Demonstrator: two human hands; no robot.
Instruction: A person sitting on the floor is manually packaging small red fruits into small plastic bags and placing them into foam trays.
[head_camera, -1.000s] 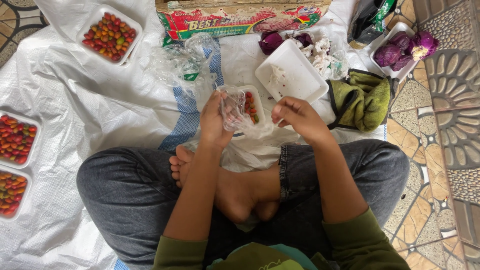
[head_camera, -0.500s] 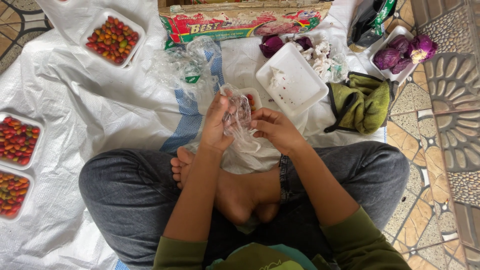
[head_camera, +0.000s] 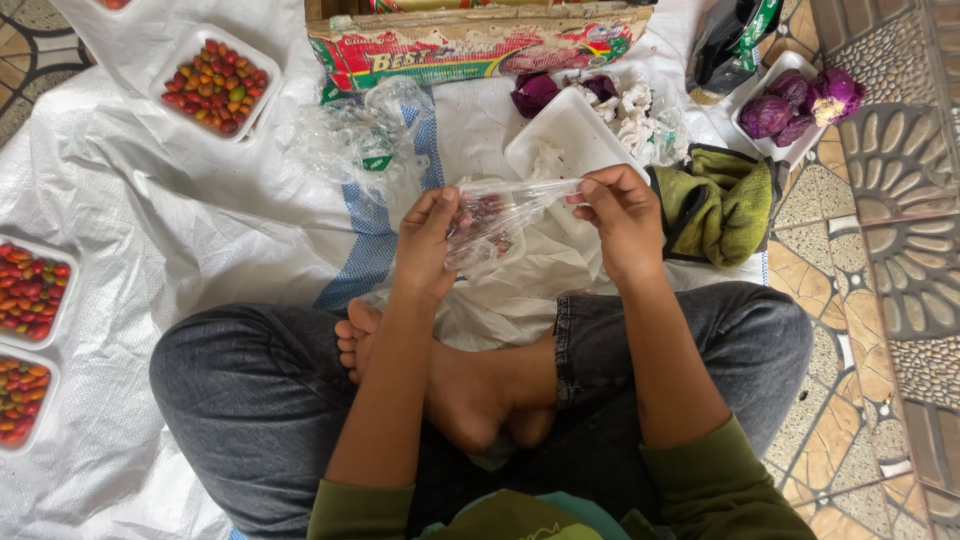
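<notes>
I sit cross-legged on a white woven sheet (head_camera: 200, 240). My left hand (head_camera: 428, 240) holds a small white tray of red fruits (head_camera: 487, 215) above my lap. A strip of clear plastic film (head_camera: 520, 195) is stretched over that tray, and my right hand (head_camera: 620, 215) pinches its right end while the left grips the other side. Just beyond my hands lies an empty white foam tray (head_camera: 570, 145).
A filled tray of red and orange fruits (head_camera: 215, 85) lies far left; two more (head_camera: 30, 290) sit at the left edge. Crumpled clear film (head_camera: 360, 140), a printed cardboard box (head_camera: 480, 50), a green cloth (head_camera: 720, 205) and a tray of purple vegetables (head_camera: 795, 100) surround me.
My hands have drawn apart, the right one pulling the clear film out to the right over the small tray. The camera view has shifted slightly.
</notes>
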